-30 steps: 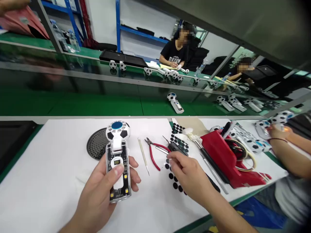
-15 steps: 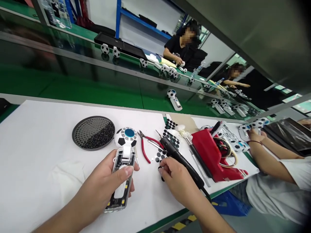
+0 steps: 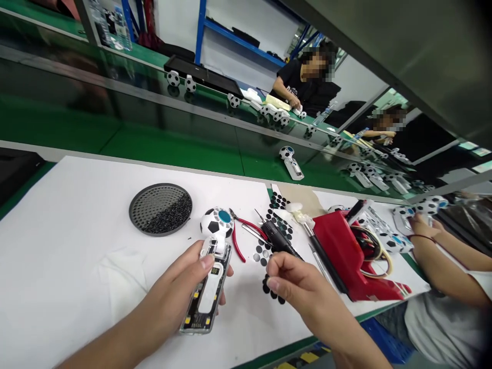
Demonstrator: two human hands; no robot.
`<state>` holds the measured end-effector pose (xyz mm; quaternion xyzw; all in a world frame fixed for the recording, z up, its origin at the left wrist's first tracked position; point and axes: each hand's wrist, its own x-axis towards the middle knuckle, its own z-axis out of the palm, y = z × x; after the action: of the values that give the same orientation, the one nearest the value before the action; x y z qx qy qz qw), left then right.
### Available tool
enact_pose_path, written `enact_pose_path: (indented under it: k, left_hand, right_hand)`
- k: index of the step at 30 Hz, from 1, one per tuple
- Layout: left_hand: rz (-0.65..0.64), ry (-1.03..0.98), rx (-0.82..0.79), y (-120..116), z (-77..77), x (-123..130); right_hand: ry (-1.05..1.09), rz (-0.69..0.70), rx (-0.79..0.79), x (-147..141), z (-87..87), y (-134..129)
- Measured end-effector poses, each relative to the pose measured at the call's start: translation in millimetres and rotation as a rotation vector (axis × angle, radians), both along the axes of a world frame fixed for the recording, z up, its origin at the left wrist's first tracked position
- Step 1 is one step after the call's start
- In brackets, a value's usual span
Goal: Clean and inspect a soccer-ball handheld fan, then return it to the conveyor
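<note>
My left hand [image 3: 192, 287] is wrapped round the clear handle of a handheld device [image 3: 209, 294]. Its black circuit board, yellow parts and white strip show through, and the thumb rests near its top. A white soccer-ball head [image 3: 217, 223] with a blue disc tops the device. To the right, my right hand [image 3: 298, 282] is pinched closed above the paper; whatever its fingertips hold is too small to make out. Black round stickers [image 3: 273, 293] show just beneath those fingers, and more dots [image 3: 262, 253] lie behind. Red-handled cutters [image 3: 238, 241] lie beside the ball head.
A round dark tray [image 3: 161, 209] holds small black pieces. A black electric screwdriver [image 3: 279, 238] and a red holder [image 3: 338, 251] with tools stand at right. Another device [image 3: 291, 163] lies on the green belt [image 3: 184, 154]. A co-worker's arms [image 3: 438, 246] are at the far right.
The view has shifted slightly, so most things appear further right. My right hand has lifted slightly from the stickers, and more of them show. My left hand keeps its hold on the device, whose handle is turned a little.
</note>
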<state>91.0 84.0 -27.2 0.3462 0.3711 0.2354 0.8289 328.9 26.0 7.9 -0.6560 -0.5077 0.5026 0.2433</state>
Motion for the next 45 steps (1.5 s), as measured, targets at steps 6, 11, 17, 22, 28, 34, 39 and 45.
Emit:
enact_pose_path:
  k: [6,11,17,22,28,34,39,45]
  left_hand:
    - [-0.006,-0.178,-0.008,-0.5,-4.5,-2.2]
    - [-0.011,-0.182,0.059,3.6,-1.4,-6.0]
    - [-0.022,-0.083,0.085,5.9,3.1,-7.8]
    - [-0.035,-0.048,-0.001,5.1,6.6,-5.9]
    - [-0.02,0.02,0.002,5.2,9.7,-4.6]
    - [0.065,0.058,-0.022,2.2,10.8,-3.1]
    - [0.077,0.077,-0.023,1.7,9.6,-2.0]
    - [0.083,0.068,-0.019,1.7,8.7,-2.1]
  right_hand:
    - [0.319,0.151,0.038,-41.1,25.6,31.7]
    - [0.018,0.283,0.146,-58.4,32.0,49.5]
    - [-0.164,0.375,0.21,-58.1,29.7,57.0]
    - [-0.203,0.409,0.26,-55.6,28.4,58.0]
    - [-0.241,0.443,0.325,-54.5,29.8,57.7]
    - [-0.287,0.463,0.34,-55.2,29.6,57.0]
    - [-0.364,0.469,0.402,-57.4,27.1,54.3]
    - [-0.386,0.485,0.415,-58.2,24.6,54.5]
